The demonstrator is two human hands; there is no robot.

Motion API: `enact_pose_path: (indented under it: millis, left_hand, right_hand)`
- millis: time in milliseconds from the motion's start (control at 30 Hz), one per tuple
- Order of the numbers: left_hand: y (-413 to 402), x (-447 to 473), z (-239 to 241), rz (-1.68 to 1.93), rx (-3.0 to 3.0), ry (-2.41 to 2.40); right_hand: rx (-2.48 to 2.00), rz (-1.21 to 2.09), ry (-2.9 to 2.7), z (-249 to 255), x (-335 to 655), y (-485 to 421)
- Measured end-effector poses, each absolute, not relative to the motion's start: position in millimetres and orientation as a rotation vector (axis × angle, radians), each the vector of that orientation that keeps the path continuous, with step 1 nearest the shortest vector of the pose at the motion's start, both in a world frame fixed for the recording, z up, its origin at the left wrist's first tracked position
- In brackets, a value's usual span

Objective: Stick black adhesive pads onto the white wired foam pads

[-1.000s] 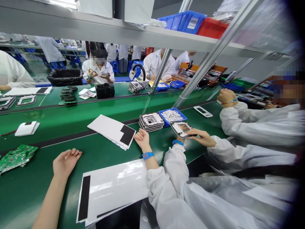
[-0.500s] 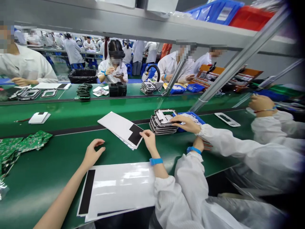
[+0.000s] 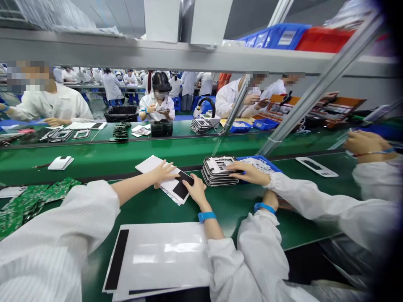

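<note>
A small stack of white sheets [image 3: 149,164] with a black patch at its right end lies slanted on the green bench. My left hand [image 3: 163,173] reaches over its middle, fingers stretched out and apart across the top sheet. At the right end, my right hand [image 3: 197,189] has its thumb on the black patch and its fingers at the edge, gripping the sheets there. Nearer to me are large glossy white sheets [image 3: 166,256] with a black strip along the left, partly beneath my right forearm.
A neighbour's hand [image 3: 248,173] touches a stack of device frames [image 3: 219,171] close to my right hand. Behind it stands a blue bin [image 3: 277,167] of white parts. Green circuit boards [image 3: 59,191] lie at left. A slanted metal post [image 3: 302,92] and an overhead shelf [image 3: 126,48] frame the bench.
My left hand has moved forward and right from above the bench onto the stack of white sheets, its fingers spreading. My right hand stays at the black-patched end. The view has tilted up slightly.
</note>
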State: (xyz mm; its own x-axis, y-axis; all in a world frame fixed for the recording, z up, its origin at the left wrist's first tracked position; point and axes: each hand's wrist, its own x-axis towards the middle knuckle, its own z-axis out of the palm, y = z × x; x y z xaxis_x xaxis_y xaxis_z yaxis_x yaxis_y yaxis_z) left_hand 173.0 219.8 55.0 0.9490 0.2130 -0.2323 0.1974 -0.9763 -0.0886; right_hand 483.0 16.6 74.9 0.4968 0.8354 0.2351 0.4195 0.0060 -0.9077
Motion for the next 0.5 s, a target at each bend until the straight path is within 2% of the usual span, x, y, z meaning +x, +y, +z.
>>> enact_pose_path:
  millis: [167, 500]
  left_hand:
    - [224, 202, 44, 0.425, -2.978, -0.126]
    - [235, 176, 44, 0.315, -2.993, -0.139]
  right_hand:
    - [-1.518, 0.559, -1.187, 106, 541, 8]
    - [-1.346, 0.61, -0.934, 98, 621, 2]
